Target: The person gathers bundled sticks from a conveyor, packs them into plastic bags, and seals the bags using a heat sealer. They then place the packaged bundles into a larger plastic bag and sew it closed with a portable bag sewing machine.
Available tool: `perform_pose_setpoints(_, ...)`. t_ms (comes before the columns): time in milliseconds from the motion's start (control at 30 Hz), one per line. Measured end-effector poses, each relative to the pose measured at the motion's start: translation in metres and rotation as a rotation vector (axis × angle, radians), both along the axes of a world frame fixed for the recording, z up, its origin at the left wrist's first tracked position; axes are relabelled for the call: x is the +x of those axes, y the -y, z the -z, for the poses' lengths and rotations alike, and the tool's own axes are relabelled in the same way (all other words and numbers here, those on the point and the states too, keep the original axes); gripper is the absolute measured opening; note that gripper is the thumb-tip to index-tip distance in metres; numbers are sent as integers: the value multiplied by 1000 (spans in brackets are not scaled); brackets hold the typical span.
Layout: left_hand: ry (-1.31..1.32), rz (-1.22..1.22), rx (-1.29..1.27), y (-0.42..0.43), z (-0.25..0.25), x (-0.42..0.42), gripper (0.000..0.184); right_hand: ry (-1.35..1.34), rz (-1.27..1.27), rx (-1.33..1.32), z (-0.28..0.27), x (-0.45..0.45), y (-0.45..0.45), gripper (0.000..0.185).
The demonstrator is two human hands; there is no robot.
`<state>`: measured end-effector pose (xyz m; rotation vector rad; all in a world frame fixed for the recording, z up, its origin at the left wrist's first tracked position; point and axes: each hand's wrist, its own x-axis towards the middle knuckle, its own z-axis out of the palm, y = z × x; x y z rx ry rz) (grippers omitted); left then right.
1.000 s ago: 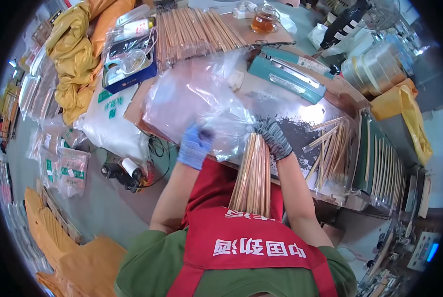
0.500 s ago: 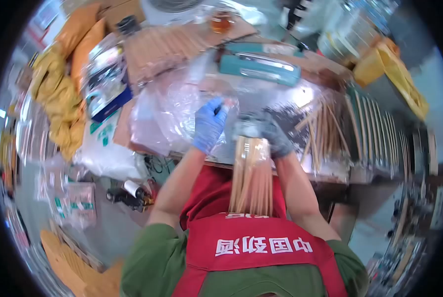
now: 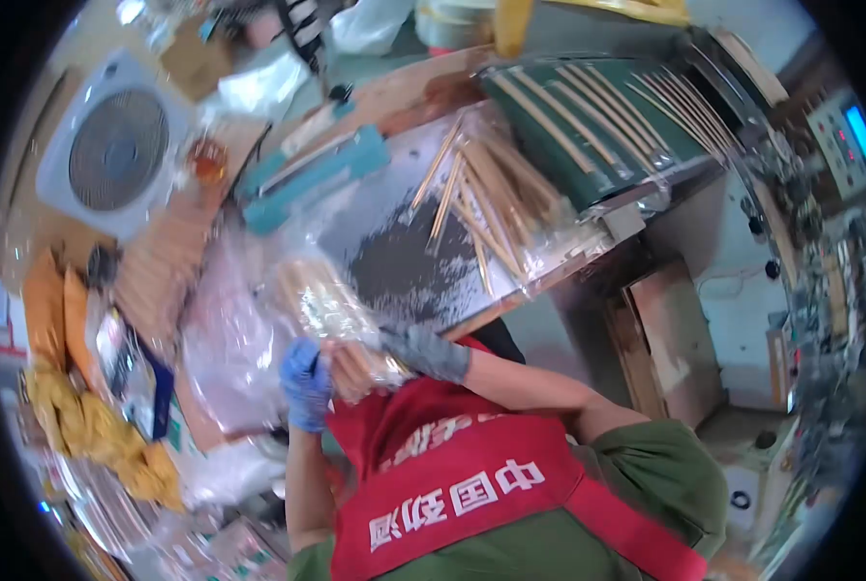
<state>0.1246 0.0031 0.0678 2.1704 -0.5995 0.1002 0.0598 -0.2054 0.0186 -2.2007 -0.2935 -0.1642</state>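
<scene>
A clear plastic bag of wooden sticks (image 3: 328,300) slants over the near edge of the worktable, its lower end close to the red apron. My left hand (image 3: 305,382), in a blue glove, is closed on the lower left side of the bag. On the opposite side my right hand (image 3: 425,351), in a dark grey glove, grips the bag's lower right side; some of its fingertips are hidden behind the plastic. Right of the hands, loose wooden sticks (image 3: 505,189) lie in a heap on the tabletop, partly under clear film.
Individually wrapped sticks (image 3: 597,111) lie in rows on a green conveyor belt (image 3: 588,184) at the right. A teal box (image 3: 312,174) stands behind the bag. Crumpled clear plastic (image 3: 229,339) covers the table's left side, with a fan (image 3: 118,150) beyond.
The head view has swung to the right. The stick bag, which hung upright over the apron from my right hand, now tilts over the table, and my left hand has closed on it.
</scene>
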Motion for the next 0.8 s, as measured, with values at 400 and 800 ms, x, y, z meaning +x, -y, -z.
perform_pose_setpoints(400,194,387,531,228,62,104,42,21,822,-492,53,-3,308,32)
perform_pose_setpoints(800,-32,-143,294,239,94,97,97,-14,62,-615,-35,44,163,46)
